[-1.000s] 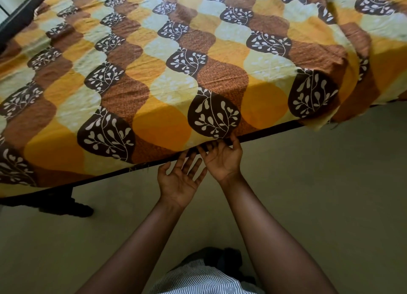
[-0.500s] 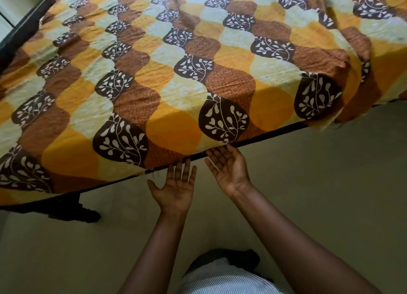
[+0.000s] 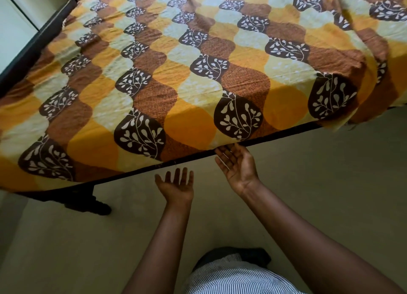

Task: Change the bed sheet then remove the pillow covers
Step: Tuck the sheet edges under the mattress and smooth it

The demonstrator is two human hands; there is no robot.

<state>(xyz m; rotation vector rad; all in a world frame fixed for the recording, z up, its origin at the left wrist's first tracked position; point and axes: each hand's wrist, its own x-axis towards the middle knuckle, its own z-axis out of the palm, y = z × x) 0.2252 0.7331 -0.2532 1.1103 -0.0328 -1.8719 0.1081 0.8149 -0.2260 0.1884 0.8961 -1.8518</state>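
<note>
A bed sheet patterned in orange, brown, cream and dark leaf shapes covers the bed and fills the upper part of the view. Its near edge lies along the dark bed frame. My right hand is palm up with fingers spread, its fingertips touching the underside of the sheet's edge at the frame. My left hand is palm up and open just below the frame, apart from the sheet. No pillows are in view.
A dark bed leg stands on the beige floor at the lower left. A dark side rail runs along the bed's far left. At the right the sheet's corner hangs loose over the edge.
My left hand has drawn back from the sheet's edge and down. My right hand has stayed at the edge with its fingers spread wider. The view has shifted so the bed sits further right.
</note>
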